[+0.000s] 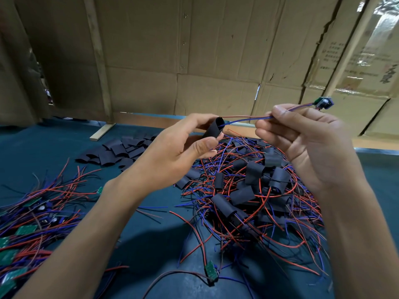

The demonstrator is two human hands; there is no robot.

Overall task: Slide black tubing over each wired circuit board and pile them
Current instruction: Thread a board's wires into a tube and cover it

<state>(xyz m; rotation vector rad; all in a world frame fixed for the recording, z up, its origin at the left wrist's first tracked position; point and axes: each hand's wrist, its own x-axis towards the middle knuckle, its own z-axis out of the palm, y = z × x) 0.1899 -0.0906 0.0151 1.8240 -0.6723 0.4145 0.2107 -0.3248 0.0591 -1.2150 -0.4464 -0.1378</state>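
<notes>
My left hand (pixel 183 145) grips a short piece of black tubing (pixel 213 128), its open end facing right. My right hand (pixel 302 134) pinches the red and blue wires (pixel 244 118) of a small green circuit board (pixel 323 102) that sticks out beyond the hand at the upper right. The blue wire's end enters the tubing's mouth; the red wire runs just above it. Below my hands lies a pile of sleeved boards (pixel 252 190) tangled in red and blue wires.
Flat pieces of black tubing (pixel 121 151) lie at the back left of the dark blue table (pixel 43 147). Bare wired boards (pixel 28 229) are heaped at the left edge. One loose board (pixel 210 270) lies near the front. Cardboard walls (pixel 194 50) close the back.
</notes>
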